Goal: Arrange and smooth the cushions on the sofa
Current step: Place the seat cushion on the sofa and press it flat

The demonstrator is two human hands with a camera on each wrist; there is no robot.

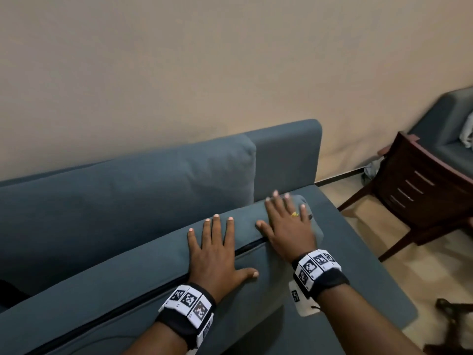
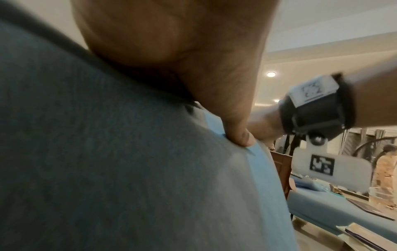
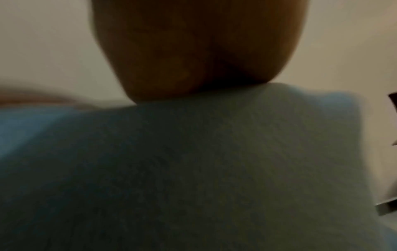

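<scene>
Both hands, left hand and right hand, are lying flat, fingers spread, on the long teal fabric seat cushion; I'd be pressing evenly outward along the zip.

Left hand and right hand flat, fingers spread.

In the right wrist view the right hand and cushion are blurred, the fingers hidden. In the left wrist view the left hand is cut off at the top edge. The head view crops the chair at right, the sofa at bottom left.
</scene>
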